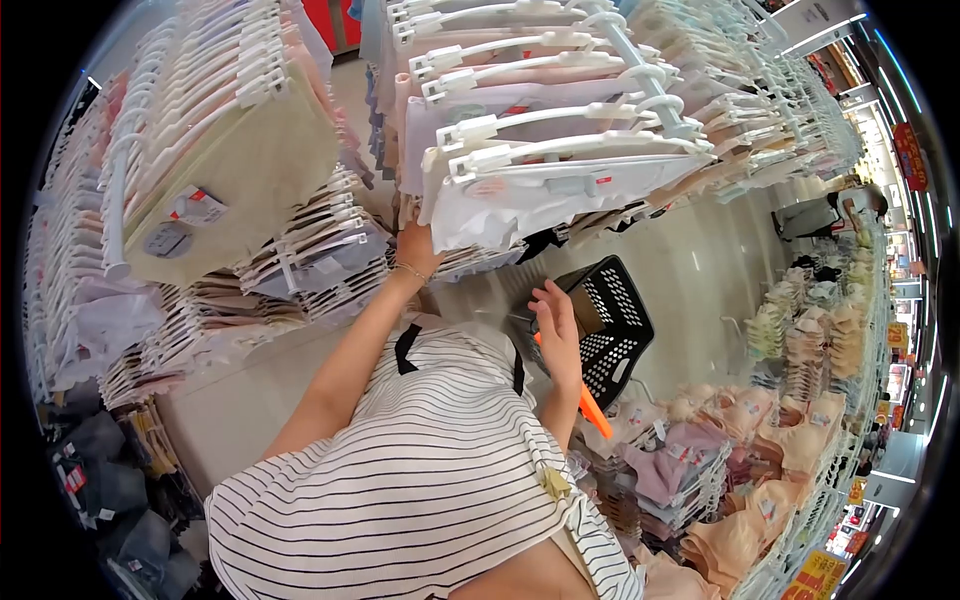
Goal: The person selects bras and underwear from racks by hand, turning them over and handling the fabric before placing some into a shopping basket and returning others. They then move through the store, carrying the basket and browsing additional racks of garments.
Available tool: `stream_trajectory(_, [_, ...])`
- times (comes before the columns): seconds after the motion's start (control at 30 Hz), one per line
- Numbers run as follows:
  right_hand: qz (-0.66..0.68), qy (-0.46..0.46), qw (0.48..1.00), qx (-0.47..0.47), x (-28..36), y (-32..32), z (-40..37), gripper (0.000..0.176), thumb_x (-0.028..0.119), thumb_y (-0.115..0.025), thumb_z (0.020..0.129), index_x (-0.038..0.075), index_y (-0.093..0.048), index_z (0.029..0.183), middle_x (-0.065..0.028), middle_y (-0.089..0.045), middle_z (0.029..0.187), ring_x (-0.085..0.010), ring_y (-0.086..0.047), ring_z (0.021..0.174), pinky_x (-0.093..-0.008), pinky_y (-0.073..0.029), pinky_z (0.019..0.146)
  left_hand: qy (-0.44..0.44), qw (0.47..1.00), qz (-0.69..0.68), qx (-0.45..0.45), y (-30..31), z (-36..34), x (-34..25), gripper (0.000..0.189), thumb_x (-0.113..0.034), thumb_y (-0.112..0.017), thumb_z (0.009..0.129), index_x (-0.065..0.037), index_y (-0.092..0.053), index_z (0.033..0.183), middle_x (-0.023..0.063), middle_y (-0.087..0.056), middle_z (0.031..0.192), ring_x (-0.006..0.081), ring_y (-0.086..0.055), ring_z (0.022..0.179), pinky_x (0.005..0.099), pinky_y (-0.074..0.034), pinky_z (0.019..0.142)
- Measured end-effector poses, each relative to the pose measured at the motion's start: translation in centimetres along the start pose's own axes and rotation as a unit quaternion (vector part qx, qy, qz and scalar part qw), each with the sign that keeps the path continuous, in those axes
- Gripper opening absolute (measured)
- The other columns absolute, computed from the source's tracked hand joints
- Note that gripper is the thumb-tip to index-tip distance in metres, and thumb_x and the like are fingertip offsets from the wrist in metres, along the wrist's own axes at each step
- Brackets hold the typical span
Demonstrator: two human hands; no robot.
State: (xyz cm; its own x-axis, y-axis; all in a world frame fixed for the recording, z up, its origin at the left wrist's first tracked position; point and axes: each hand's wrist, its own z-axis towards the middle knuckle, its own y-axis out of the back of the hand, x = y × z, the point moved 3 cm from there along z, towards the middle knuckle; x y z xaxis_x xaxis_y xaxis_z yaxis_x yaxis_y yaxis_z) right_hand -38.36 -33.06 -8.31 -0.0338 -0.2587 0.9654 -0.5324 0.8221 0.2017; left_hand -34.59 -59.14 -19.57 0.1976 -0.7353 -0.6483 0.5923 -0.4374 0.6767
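White and pastel underwear hangs on white plastic hangers along a rail at top centre. The front piece is a white garment (560,195) with a red tag. At its lower left corner, my left hand (418,250) reaches up against the hanging garments, its fingertips hidden behind the fabric. My right hand (558,322) is raised in front of my body with its fingers apart, over the near side of a black basket (622,300) with holes. An orange strip (594,410) shows beside my right wrist; whether it touches the hand is unclear.
More hanging underwear (240,180) fills racks on the left. Bras (735,420) hang at the lower right. Dark garments (100,475) are at the lower left. Another person (855,208) bends beside a rack at the far right, across the pale floor (700,265).
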Motion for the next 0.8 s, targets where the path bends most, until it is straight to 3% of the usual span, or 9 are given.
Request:
stream_trajectory(0.07, [-0.001, 0.005, 1.000, 0.001, -0.9, 0.3, -0.5, 0.040, 0.018, -0.046, 0.095, 0.001, -0.039, 0.131, -0.0118, -0.054, 0.118, -0.0159, -0.055, 0.099, -0.0255, -0.043, 0.081, -0.043, 0.998, -0.019, -0.042, -1.2, 0.0, 0.0, 0.030, -0.011, -0.064, 0.070, -0.002, -0.060, 0.099, 0.0194, -0.057, 0.098, 0.0382, -0.055, 0.084, 0.0478, -0.046, 0.070])
stream_trajectory(0.23, [0.021, -0.006, 1.000, -0.007, -2.1, 1.2, -1.5, 0.039, 0.017, -0.046, 0.095, 0.001, -0.040, 0.130, -0.0130, -0.054, 0.117, -0.0160, -0.056, 0.098, -0.0260, -0.043, 0.082, 0.073, 0.995, -0.071, 0.021, -1.6, -0.7, -2.3, 0.024, -0.011, -0.058, 0.081, -0.002, -0.056, 0.103, 0.0184, -0.059, 0.077, 0.0364, -0.058, 0.072, 0.0410, -0.046, 0.063])
stream_trajectory(0.3, [0.030, -0.010, 0.999, -0.008, -2.7, 1.3, -1.9, 0.038, 0.017, -0.046, 0.096, 0.001, -0.040, 0.130, -0.0133, -0.055, 0.117, -0.0160, -0.056, 0.097, -0.0261, -0.043, 0.083, 0.017, 0.988, -0.142, -0.054, -1.8, -1.3, -2.3, 0.021, -0.015, -0.058, 0.086, -0.005, -0.056, 0.104, 0.0166, -0.060, 0.070, 0.0317, -0.062, 0.065, 0.0356, -0.046, 0.057])
stream_trajectory(0.43, [0.028, -0.011, 1.000, -0.004, -3.5, 1.4, -1.7, 0.038, 0.017, -0.046, 0.095, 0.000, -0.041, 0.129, -0.0130, -0.055, 0.116, -0.0158, -0.056, 0.098, -0.0259, -0.042, 0.084, 0.052, 0.977, -0.206, 0.023, -0.1, -2.1, -3.2, 0.014, -0.012, -0.055, 0.089, -0.004, -0.055, 0.100, 0.0100, -0.054, 0.062, 0.0160, -0.051, 0.053, 0.0277, -0.040, 0.051])
stream_trajectory(0.57, [0.032, -0.002, 0.999, 0.011, -5.8, 0.4, 0.0, 0.038, 0.017, -0.048, 0.094, 0.001, -0.042, 0.128, -0.0116, -0.057, 0.114, -0.0152, -0.055, 0.098, -0.0256, -0.042, 0.084, 0.097, 0.957, -0.267, 0.051, 1.3, -2.5, -3.5, 0.015, -0.016, -0.056, 0.090, -0.004, -0.056, 0.098, 0.0022, -0.052, 0.065, 0.0077, -0.043, 0.056, 0.0231, -0.036, 0.051])
stream_trajectory(0.63, [0.048, -0.047, 0.998, 0.014, -6.7, -0.8, 1.3, 0.039, 0.018, -0.050, 0.093, 0.001, -0.043, 0.128, -0.0108, -0.057, 0.113, -0.0151, -0.055, 0.099, -0.0254, -0.042, 0.084, 0.118, 0.941, -0.312, 0.047, 1.1, -2.4, -2.9, 0.017, -0.018, -0.056, 0.090, -0.003, -0.056, 0.097, -0.0006, -0.052, 0.069, 0.0056, -0.043, 0.060, 0.0218, -0.036, 0.053])
stream_trajectory(0.8, [0.132, -0.092, 0.986, 0.040, -6.7, -5.2, 3.5, 0.037, 0.019, -0.053, 0.092, 0.000, -0.047, 0.123, -0.0082, -0.059, 0.106, -0.0136, -0.056, 0.095, -0.0244, -0.043, 0.080, 0.154, 0.930, -0.323, 0.084, 1.5, -2.3, -3.3, 0.024, -0.023, -0.055, 0.091, -0.001, -0.057, 0.102, -0.0006, -0.054, 0.075, 0.0051, -0.045, 0.066, 0.0208, -0.038, 0.058])
